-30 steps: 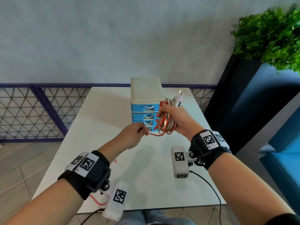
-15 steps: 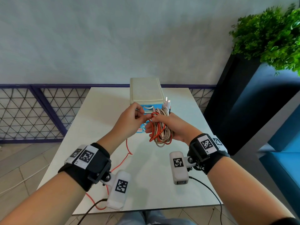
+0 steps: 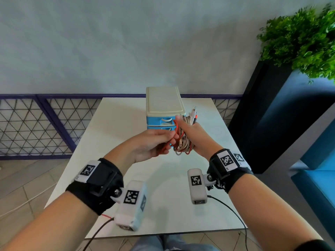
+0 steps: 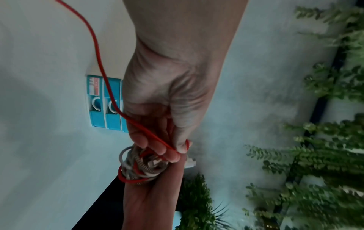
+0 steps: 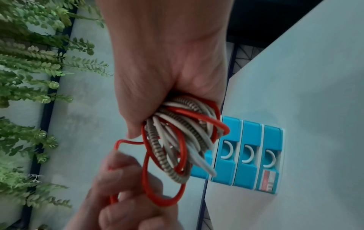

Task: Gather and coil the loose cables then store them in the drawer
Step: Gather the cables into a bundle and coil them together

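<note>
**Last red cable being wound onto the bundle**

Most of the coiling is being judged done: a bundle of cables [image 3: 183,140] is being gripped by the fingers of the right hand [image 3: 190,136], held above the surface [image 3: 112,134] just in front of the drawer unit [image 3: 164,107]. The red cable [image 4: 98,51] is being pinched by the left hand [image 3: 150,144], its tail trailing off. The drawers are being left closed; storing is outstanding. Compared with half a second ago, the left hand is being seen lower, beside the bundle
</note>
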`<state>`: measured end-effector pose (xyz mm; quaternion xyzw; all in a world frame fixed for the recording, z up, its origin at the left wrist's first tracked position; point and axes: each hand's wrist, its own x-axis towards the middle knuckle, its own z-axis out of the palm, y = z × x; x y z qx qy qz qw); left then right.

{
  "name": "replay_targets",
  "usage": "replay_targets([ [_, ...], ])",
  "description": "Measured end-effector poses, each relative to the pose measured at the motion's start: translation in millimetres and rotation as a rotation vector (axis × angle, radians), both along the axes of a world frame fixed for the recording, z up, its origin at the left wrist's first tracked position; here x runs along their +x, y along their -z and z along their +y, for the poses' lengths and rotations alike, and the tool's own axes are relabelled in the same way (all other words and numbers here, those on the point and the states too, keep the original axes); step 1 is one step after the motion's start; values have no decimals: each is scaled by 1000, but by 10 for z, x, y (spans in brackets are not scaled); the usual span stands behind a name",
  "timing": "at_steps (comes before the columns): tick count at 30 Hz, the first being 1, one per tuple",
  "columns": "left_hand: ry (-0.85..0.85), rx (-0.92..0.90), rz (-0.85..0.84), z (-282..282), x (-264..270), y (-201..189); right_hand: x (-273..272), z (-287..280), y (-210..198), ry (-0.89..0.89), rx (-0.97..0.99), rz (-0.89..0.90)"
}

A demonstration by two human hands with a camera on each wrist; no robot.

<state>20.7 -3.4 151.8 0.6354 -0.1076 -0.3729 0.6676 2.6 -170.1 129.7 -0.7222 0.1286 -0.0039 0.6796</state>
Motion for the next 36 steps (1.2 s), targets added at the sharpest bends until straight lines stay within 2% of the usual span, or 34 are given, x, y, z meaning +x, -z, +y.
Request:
replay_targets([
  [3, -29, 93, -80, -107, -22, -5, -24, 36, -64, -57, 60, 21],
  [7, -70, 156, -159, -128, -10, 10, -66, 48, -53, -250, 177, 1],
  [10, -30, 230, -225, -138, -41, 22, -75, 49, -3, -161, 147, 23],
  [12, -19, 226, -181, -128, -68, 39, -73, 47, 12, -47, 69, 38],
  [14, 66, 201, -95, -74, -89, 64, -51, -10, 31, 91, 61, 13],
  [16, 221, 203, 5, 25, -121, 115, -31, -112, 24, 197, 161, -32],
  [19, 434, 297, 102, 209, -127, 219, -50, -226, -83, 221, 316, -68],
  [21, 494, 422, 55, 275, -90, 284, -76, -266, -161, 186, 374, -68],
  [23, 447, 564, -119, 255, -39, 313, -95, -261, -215, 104, 393, -43],
  [25, 286, 650, -366, 178, 21, 303, -104, -216, -226, -1, 373, 2],
  [29, -44, 604, -703, 30, 160, 200, -123, -100, -199, -159, 299, 12],
  [33, -157, 518, -857, -28, 216, 153, -154, -21, -209, -289, 247, 73],
  [36, -192, 524, -878, -29, 219, 153, -153, -20, -216, -338, 205, 86],
])
